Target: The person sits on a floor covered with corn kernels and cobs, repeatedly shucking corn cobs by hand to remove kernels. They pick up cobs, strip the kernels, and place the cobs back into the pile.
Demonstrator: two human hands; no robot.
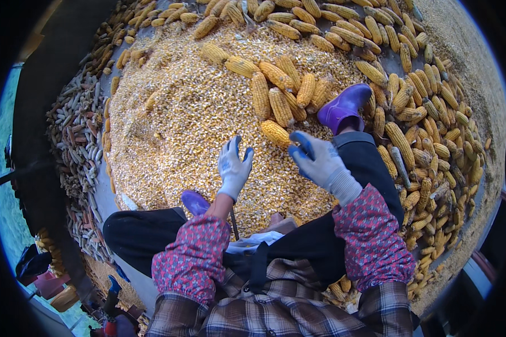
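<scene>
Loose maize kernels (173,126) lie in a broad heap before me. My left hand (235,165), in a white knit glove with blue-coated fingers, hovers over the kernels, fingers apart, holding nothing visible. My right hand (316,158), gloved the same way, has its fingers spread and curled beside a yellow maize cob (276,133); whether it touches the cob cannot be told. Just beyond, a group of unshelled cobs (281,107) rests on the kernels. Between my legs, a thin dark rod (234,223) stands by a wooden block (283,224) and a pale cloth (255,241).
Unshelled cobs (430,122) are piled along the right and far side. Bare, shelled cobs (78,139) lie at the left. My purple boots (346,107) rest on either side of the kernels. Part of another person, with a dark boot (114,285), shows at the lower left.
</scene>
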